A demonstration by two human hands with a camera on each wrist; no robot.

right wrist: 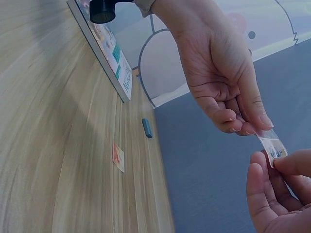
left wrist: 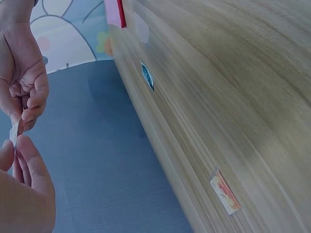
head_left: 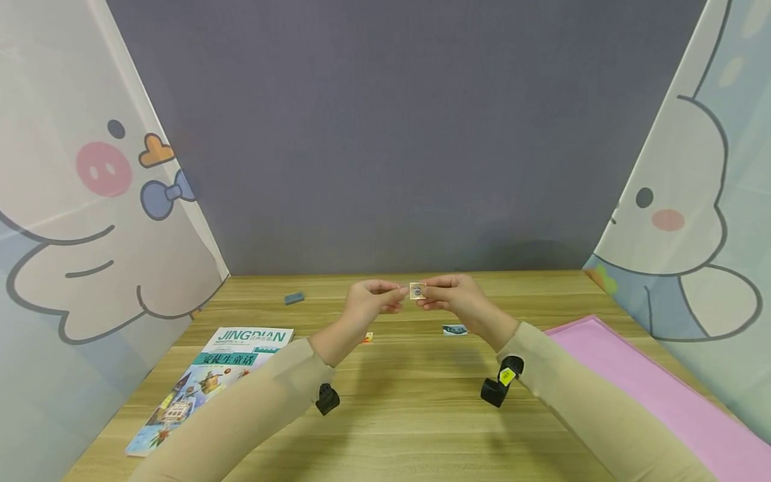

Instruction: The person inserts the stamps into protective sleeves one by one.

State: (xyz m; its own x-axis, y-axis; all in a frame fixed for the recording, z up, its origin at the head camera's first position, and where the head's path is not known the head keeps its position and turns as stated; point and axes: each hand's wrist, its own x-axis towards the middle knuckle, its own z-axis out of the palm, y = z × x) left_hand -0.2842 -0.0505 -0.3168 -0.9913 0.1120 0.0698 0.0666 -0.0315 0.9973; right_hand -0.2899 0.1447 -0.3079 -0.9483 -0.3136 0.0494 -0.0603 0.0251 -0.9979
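Note:
Both hands are raised above the table and meet at a small square stamp-like card (head_left: 417,290) in a clear sleeve. My left hand (head_left: 376,299) pinches the sleeve's clear end between thumb and fingers. At the other end, my right hand (head_left: 454,298) pinches the printed part (right wrist: 276,149), thumb on its face. The right wrist view shows the sleeve stretching between the two sets of fingertips. Below, on the table, lie an orange-and-white stamp-like card (left wrist: 225,194) near the left forearm and a blue one (head_left: 454,330) under the right hand.
A children's book (head_left: 211,381) lies at the left of the wooden table (head_left: 385,428). Behind it sits a small blue-grey block (head_left: 294,298). A pink mat (head_left: 650,395) covers the right side. A grey panel (head_left: 397,134) stands at the back, between printed side curtains.

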